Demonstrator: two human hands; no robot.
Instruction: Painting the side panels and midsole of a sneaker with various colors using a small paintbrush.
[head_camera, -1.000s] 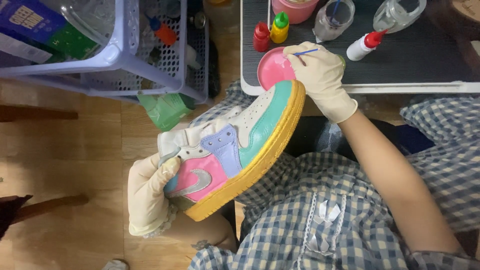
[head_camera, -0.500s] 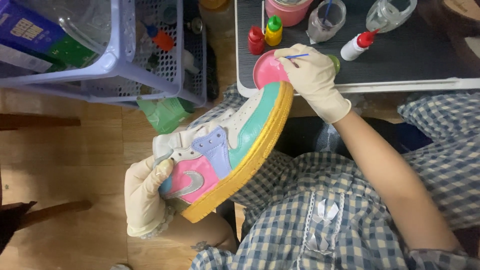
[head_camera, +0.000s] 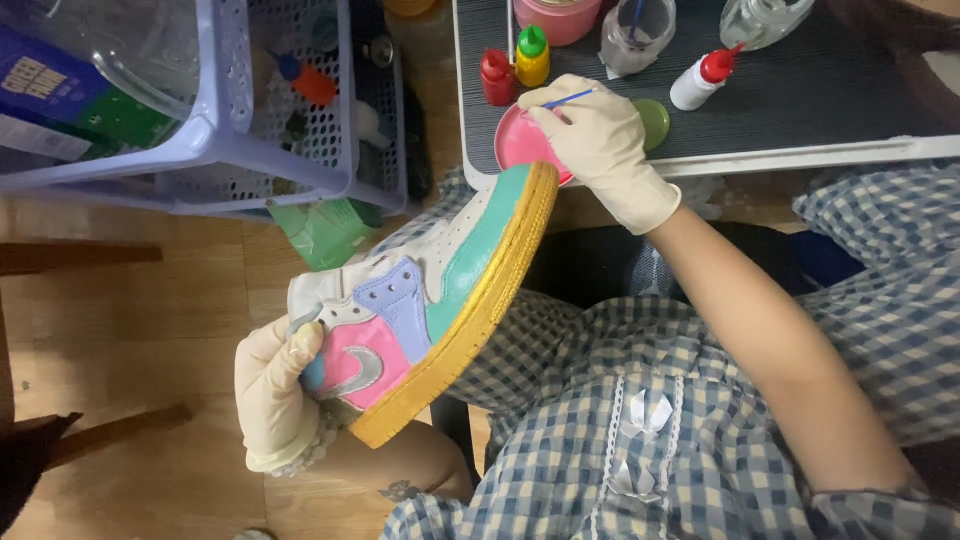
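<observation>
Wooden flooring (head_camera: 130, 330) fills the lower left of the view, and a dark ribbed tabletop (head_camera: 800, 100) with a pale edge spans the upper right. A lilac perforated basket (head_camera: 290, 150) stands on the floor at the upper left, with small bottles seen inside it.

A sneaker (head_camera: 430, 300) is held tilted over the lap, toe up towards the table and heel down to the left. Its side is painted in teal, lilac, pink and white panels, with a silver mark on the pink, and its sole is yellow. The heel is gripped by the gloved left hand (head_camera: 275, 390), whose fingers are curled closed around the back of the shoe.

The gloved right hand (head_camera: 600, 145) is rested on the table edge, just above the sneaker's toe. Its fingers are pinched shut on a thin blue brush (head_camera: 568, 99), whose tip is pointed left over a pink dish (head_camera: 520, 145). The dish is partly covered by the hand. A green lid (head_camera: 655, 120) is seen just right of the hand.

Behind the dish, a red bottle (head_camera: 497, 77) and a yellow bottle with a green cap (head_camera: 532, 55) are set side by side. A white bottle with a red cap (head_camera: 700, 80) is lying further right. A blue checked garment (head_camera: 700, 430) covers the lap.
</observation>
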